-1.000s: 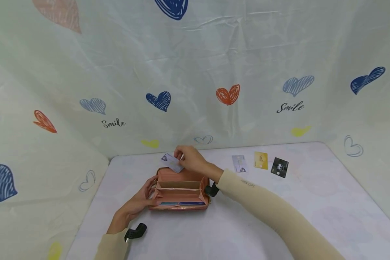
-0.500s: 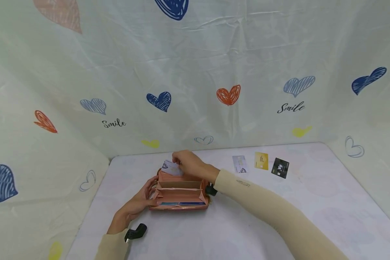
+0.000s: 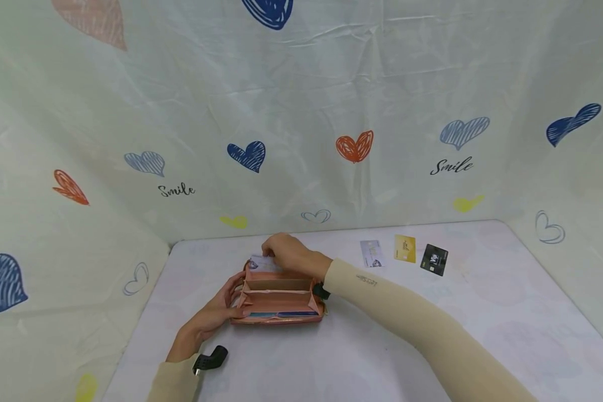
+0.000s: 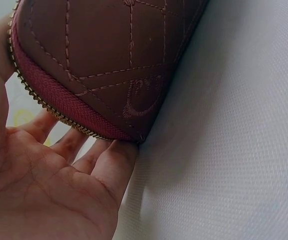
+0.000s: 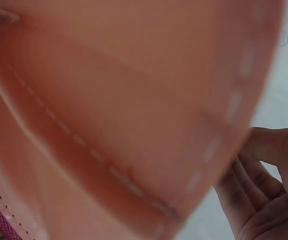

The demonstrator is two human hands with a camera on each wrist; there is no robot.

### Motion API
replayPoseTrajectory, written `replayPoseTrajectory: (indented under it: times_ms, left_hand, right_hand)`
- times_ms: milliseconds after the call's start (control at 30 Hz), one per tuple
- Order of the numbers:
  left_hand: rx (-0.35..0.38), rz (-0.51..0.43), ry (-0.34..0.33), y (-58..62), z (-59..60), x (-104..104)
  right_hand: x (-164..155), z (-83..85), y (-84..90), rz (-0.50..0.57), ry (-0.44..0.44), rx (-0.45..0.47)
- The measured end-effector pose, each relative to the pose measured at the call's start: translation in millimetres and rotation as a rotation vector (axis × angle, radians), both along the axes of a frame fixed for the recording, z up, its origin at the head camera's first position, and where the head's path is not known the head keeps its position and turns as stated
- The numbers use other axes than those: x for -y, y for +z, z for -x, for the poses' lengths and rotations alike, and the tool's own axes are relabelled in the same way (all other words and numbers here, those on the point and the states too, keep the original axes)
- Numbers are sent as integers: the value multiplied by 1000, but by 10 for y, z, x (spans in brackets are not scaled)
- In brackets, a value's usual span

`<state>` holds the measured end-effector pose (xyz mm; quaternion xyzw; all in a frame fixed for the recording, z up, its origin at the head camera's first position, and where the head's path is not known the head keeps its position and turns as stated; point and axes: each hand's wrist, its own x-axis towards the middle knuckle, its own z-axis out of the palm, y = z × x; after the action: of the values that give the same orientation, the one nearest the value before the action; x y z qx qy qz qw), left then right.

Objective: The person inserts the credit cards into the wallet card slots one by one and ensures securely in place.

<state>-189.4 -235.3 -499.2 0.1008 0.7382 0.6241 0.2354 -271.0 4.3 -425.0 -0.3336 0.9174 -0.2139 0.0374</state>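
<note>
A pink zip-around wallet (image 3: 280, 300) stands spread open on the table, its compartments facing up. My left hand (image 3: 212, 314) grips its left end, thumb at the front, fingers behind. The left wrist view shows the quilted outside (image 4: 103, 45) and gold zip against those fingers (image 4: 98, 160). My right hand (image 3: 293, 254) pinches a whitish card (image 3: 261, 263) at the wallet's back edge; the card's lower part is hidden in the back slot. In the right wrist view, the pink lining (image 5: 133, 90) hides the right fingertips. Blue cards (image 3: 297, 314) show in the front slot.
To the right, a pale card (image 3: 372, 253), a gold card (image 3: 405, 248) and a black Vip card (image 3: 434, 259) lie in a row on the white table (image 3: 382, 346). A curtain (image 3: 301, 184) printed with hearts hangs right behind the table's far edge.
My right hand has lowered the card from above the wallet's back edge into the back slot, and the card has levelled out. The left hand keeps its grip.
</note>
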Motion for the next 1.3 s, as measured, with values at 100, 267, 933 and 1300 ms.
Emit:
replayPoseTrajectory:
  times_ms: [100, 267, 933, 1300]
  left_hand:
    - [-8, -1, -1, 2, 0, 0]
    - [-15, -24, -12, 0, 7, 6]
    - [-30, -35, -20, -23, 34, 14]
    - [-59, -19, -22, -52, 12, 42]
  right_hand:
    - [-3, 15, -6, -4, 33, 11]
    - [-5, 39, -19, -14, 76, 27]
    - [-84, -98, -94, -204, 207, 4]
    - [-777, -186, -84, 430, -63, 36]
